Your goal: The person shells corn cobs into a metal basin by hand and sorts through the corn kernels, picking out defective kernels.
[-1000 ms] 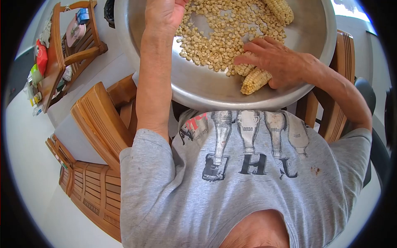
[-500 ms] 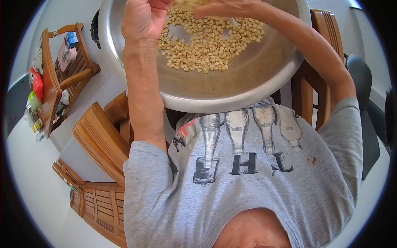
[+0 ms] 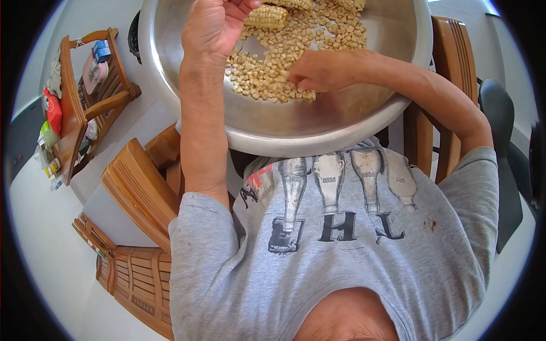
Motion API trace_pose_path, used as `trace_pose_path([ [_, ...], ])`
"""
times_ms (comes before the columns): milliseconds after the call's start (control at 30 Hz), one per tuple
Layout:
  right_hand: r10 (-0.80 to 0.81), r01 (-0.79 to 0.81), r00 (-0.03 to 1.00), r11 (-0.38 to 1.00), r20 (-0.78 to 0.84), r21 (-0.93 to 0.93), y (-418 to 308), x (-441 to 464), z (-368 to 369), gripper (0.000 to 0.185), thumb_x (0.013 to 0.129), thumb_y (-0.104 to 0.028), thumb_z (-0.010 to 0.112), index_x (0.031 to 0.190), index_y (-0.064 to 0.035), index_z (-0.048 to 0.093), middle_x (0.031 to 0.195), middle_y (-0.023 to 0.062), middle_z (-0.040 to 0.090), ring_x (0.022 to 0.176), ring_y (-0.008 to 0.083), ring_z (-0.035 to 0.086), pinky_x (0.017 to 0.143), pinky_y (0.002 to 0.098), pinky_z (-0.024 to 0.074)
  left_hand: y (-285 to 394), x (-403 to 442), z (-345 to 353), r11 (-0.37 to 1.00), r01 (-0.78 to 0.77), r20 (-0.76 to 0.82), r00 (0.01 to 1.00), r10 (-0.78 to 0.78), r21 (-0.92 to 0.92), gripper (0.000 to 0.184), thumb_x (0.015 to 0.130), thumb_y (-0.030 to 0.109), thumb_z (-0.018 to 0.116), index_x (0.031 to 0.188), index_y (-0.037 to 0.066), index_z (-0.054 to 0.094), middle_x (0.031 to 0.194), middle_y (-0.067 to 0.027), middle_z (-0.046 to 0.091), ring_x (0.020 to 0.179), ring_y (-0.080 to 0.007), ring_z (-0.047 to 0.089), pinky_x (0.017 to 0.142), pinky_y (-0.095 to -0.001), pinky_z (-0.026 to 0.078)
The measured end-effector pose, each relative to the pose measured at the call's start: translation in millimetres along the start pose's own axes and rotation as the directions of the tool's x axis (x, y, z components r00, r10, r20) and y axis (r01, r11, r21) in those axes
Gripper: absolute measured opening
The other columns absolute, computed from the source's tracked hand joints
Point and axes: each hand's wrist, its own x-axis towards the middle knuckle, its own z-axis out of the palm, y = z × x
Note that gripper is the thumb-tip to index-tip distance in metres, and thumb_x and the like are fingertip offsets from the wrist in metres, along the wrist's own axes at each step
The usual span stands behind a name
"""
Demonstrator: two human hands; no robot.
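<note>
Bare metal gives free room along the near side of the basin [image 3: 273, 119]. Its raised rim [image 3: 296, 148] bounds that space; the left forearm [image 3: 203, 125] and right forearm [image 3: 418, 79] cross above it, with cobs [image 3: 266, 17] obstructing the far side.

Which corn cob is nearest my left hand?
The cob immediately right of your left hand; the others lie farther off, cut by the picture's top edge.

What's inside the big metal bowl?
The bowl holds loose corn kernels and corn cobs. I can't see what's under the right hand or beneath the piled kernels.
</note>
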Motion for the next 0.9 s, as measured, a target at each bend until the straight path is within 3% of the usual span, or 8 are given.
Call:
trace_pose_path([
  [33, -0.136, 0.139, 0.989, 0.989, -0.067, 0.055, 3, 8, 3, 0.015, 0.080, -0.006, 0.044, 0.087, 0.0004, 0.056, 0.075, 0.0175, 0.057, 0.073, 0.0304, 0.057, 0.070, 0.0404, 0.0445, -1, 1, -3, 1.000, 0.006, -0.010, 1.000, -0.006, 0.007, 0.015, 0.088, 0.010, 0.049, 0.095, 0.000, 0.058, 0.083, -0.0071, 0.063, 0.072, -0.0132, 0.060, 0.060, -0.0229, 0.049],
  [133, -0.010, 0.023, 0.990, 0.996, -0.139, 0.091, -3, 32, -15, 0.024, 0.080, -0.006, 0.044, 0.101, -0.0019, 0.055, 0.080, 0.0174, 0.058, 0.078, 0.0312, 0.057, 0.075, 0.0408, 0.0446, -4, 6, -17, 0.999, -0.017, -0.053, 0.998, 0.015, -0.042, 0.015, 0.088, 0.010, 0.049, 0.095, 0.000, 0.058, 0.084, -0.0074, 0.063, 0.073, -0.0136, 0.060, 0.060, -0.0233, 0.049],
  [267, -0.300, 0.147, 0.867, 0.917, -0.399, -0.372, 12, 58, 8, 0.040, 0.071, 0.004, 0.051, 0.110, -0.0055, 0.053, 0.089, 0.0153, 0.059, 0.081, 0.0298, 0.057, 0.082, 0.0399, 0.0423, -3, 8, -16, 0.998, -0.045, -0.046, 0.998, 0.044, -0.033, 0.014, 0.088, 0.009, 0.049, 0.096, 0.000, 0.057, 0.084, -0.0078, 0.063, 0.074, -0.0142, 0.061, 0.061, -0.0235, 0.050],
  [367, -0.299, 0.261, 0.916, 0.950, -0.267, -0.169, 5, 45, 4, 0.035, 0.063, 0.007, 0.052, 0.096, -0.0039, 0.061, 0.083, 0.0138, 0.060, 0.083, 0.0291, 0.056, 0.084, 0.0388, 0.0407, -4, 3, -9, 0.999, -0.006, -0.039, 0.999, 0.005, -0.033, 0.014, 0.088, 0.009, 0.050, 0.096, 0.000, 0.057, 0.084, -0.0084, 0.063, 0.074, -0.0145, 0.061, 0.061, -0.0235, 0.050],
  [467, -0.088, 0.138, 0.973, 0.962, 0.213, -0.236, 15, 30, -12, 0.028, 0.060, 0.010, 0.050, 0.080, -0.0027, 0.064, 0.074, 0.0117, 0.060, 0.079, 0.0289, 0.057, 0.076, 0.0370, 0.0438, -8, 5, -14, 0.999, 0.001, -0.022, 1.000, -0.002, -0.046, 0.014, 0.088, 0.008, 0.050, 0.096, 0.000, 0.057, 0.084, -0.0090, 0.063, 0.073, -0.0149, 0.061, 0.061, -0.0237, 0.050],
  [567, 0.230, -0.227, 0.968, 0.973, -0.101, 0.035, 11, 9, -28, 0.021, 0.058, 0.010, 0.050, 0.068, -0.0027, 0.064, 0.069, 0.0099, 0.061, 0.075, 0.0273, 0.058, 0.069, 0.0351, 0.0464, -15, 5, -22, 0.999, -0.006, 0.020, 1.000, 0.007, -0.040, 0.017, 0.088, 0.009, 0.050, 0.099, -0.002, 0.057, 0.084, -0.0085, 0.062, 0.072, -0.0141, 0.059, 0.062, -0.0235, 0.048],
  [767, -0.029, 0.102, 0.856, 0.988, -0.516, 0.113, 31, 10, 1, 0.023, 0.062, 0.006, 0.053, 0.079, -0.0054, 0.065, 0.077, 0.0107, 0.064, 0.074, 0.0239, 0.061, 0.069, 0.0332, 0.0483, -29, -7, 2, 0.999, 0.008, -0.044, 0.999, -0.006, 0.050, 0.017, 0.090, 0.013, 0.050, 0.097, 0.000, 0.059, 0.079, -0.0051, 0.059, 0.066, -0.0108, 0.052, 0.056, -0.0214, 0.041],
  [900, 0.008, 0.172, 0.793, 0.956, -0.609, 0.236, -8, 12, 11, 0.024, 0.066, 0.008, 0.048, 0.081, -0.0017, 0.063, 0.074, 0.0122, 0.063, 0.073, 0.0252, 0.062, 0.066, 0.0337, 0.0491, -38, -13, 13, 0.993, 0.114, -0.013, 0.993, -0.113, 0.010, 0.017, 0.089, 0.008, 0.048, 0.101, -0.001, 0.056, 0.079, -0.0049, 0.058, 0.064, -0.0114, 0.055, 0.052, -0.0223, 0.044],
])
